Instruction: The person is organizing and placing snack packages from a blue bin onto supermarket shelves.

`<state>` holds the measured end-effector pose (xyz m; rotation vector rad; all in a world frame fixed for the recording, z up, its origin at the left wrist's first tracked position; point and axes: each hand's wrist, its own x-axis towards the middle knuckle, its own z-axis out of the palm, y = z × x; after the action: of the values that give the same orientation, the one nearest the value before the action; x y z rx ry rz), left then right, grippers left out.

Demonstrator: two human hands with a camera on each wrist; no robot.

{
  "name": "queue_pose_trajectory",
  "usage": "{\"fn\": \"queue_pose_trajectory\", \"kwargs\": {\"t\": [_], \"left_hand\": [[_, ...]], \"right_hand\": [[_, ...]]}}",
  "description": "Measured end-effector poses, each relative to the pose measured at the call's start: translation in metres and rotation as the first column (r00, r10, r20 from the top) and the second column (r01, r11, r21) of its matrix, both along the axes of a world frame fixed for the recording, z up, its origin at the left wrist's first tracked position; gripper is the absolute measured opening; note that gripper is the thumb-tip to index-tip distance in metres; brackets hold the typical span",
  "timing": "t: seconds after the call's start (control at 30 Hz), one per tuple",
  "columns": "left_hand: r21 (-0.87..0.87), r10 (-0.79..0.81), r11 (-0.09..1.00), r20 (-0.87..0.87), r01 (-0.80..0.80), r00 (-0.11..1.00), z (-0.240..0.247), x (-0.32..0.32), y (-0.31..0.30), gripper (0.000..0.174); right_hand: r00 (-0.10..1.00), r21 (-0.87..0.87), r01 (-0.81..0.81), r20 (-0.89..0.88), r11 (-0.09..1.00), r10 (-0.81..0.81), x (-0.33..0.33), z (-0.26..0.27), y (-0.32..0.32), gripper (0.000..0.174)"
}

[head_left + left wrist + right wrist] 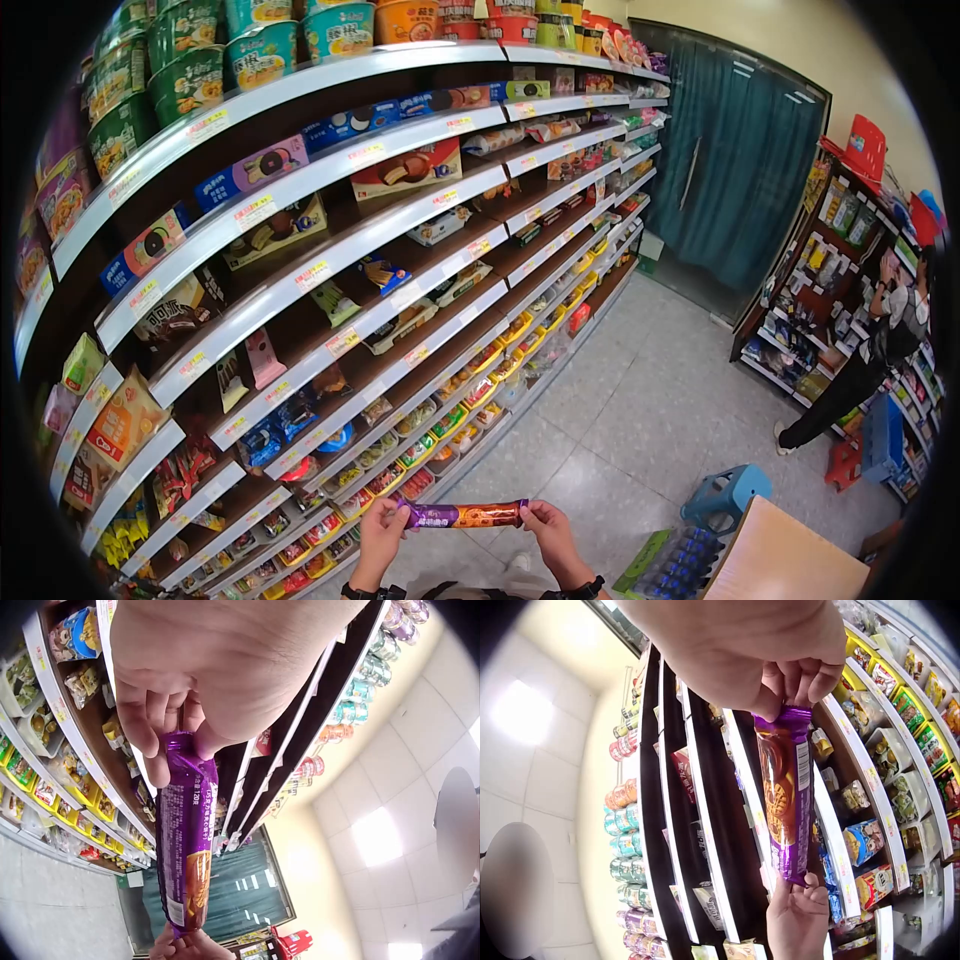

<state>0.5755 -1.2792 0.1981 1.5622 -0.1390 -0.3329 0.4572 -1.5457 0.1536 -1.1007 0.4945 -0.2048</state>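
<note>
A long purple and orange snack packet [465, 514] is stretched level between both hands in the head view. The left hand [381, 541] pinches its left end, and the right hand [553, 540] pinches its right end. In the left wrist view, the left hand's thumb and fingers grip the crimped end of the packet [187, 832], which shows small print and a barcode. From the right wrist, the right hand [750, 652] holds the other crimped end, with pictured biscuits on the packet [786, 787].
Curved shelves [330, 262] of packaged snacks and noodle cups fill the left. A blue stool [728, 492], a wooden tabletop [785, 560] and bottles [682, 565] stand lower right. A person [885, 345] stands by the right-hand shelves, near a curtained glass door [720, 180].
</note>
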Motion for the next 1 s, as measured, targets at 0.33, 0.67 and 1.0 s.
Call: {"fn": "queue_pose_trajectory", "kwargs": {"t": [0.33, 0.67, 1.0], "left_hand": [[0.012, -0.076, 0.997, 0.066, 0.076, 0.995, 0.025, -0.016, -0.106, 0.018], [0.022, -0.148, 0.989, 0.008, 0.148, 0.989, -0.002, 0.064, -0.254, 0.019], [-0.104, -0.25, 0.966, -0.124, 0.238, 0.96, -0.06, 0.227, -0.471, 0.013]], "right_hand": [[0.993, 0.159, 0.112, 0.022, 0.981, -0.117, -0.038, 0.001, -0.093, 0.016], [0.962, 0.376, 0.153, 0.157, 0.914, -0.225, 0.022, 0.003, -0.197, 0.021], [0.988, -0.008, 0.152, 0.03, 0.988, -0.152, 0.152, -0.016, -0.397, 0.043]]}}
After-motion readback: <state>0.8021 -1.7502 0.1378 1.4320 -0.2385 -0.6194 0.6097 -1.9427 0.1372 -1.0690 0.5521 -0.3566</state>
